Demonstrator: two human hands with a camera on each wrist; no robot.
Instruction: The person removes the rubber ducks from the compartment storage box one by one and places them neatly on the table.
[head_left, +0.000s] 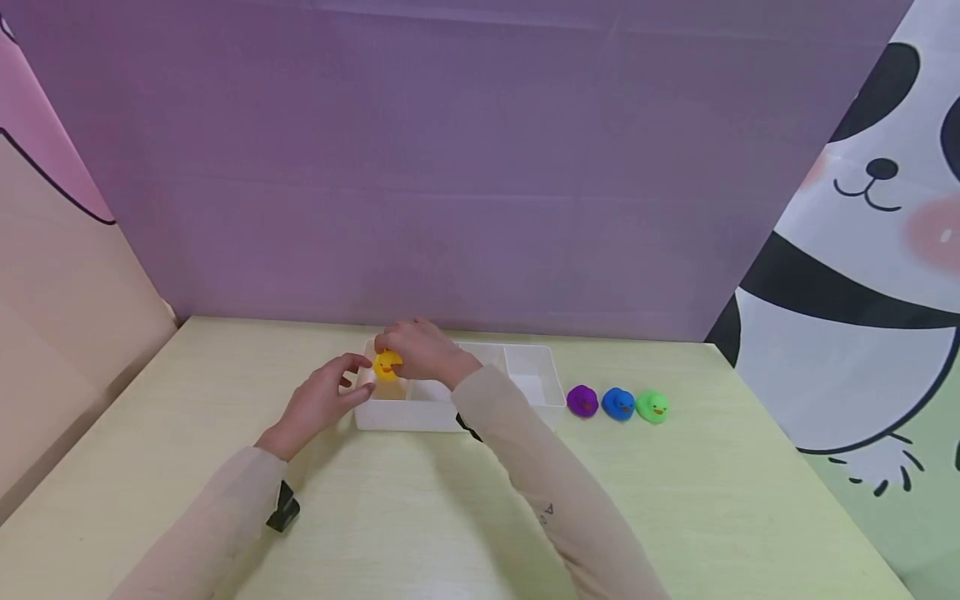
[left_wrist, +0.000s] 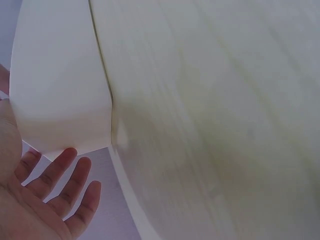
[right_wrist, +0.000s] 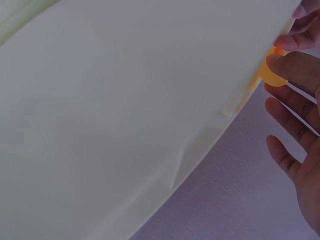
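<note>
A yellow rubber duck (head_left: 387,365) is at the left end compartment of a white divided tray (head_left: 420,418). My right hand (head_left: 423,350) pinches the duck from above and behind. In the right wrist view, the right thumb lies against the duck (right_wrist: 274,75), and the other fingers are spread behind the tray's edge. My left hand (head_left: 322,402) is at the tray's left end, thumb and index finger apart and close to the duck. Its fingers look loosely extended beside the end wall in the left wrist view; whether they touch the tray I cannot tell.
Right of the tray, a purple duck (head_left: 582,401), a blue duck (head_left: 618,404) and a green duck (head_left: 652,407) sit in a row on the pale wooden table (head_left: 720,500). A purple backdrop (head_left: 480,167) rises behind the table, with a panda picture (head_left: 862,350) at right.
</note>
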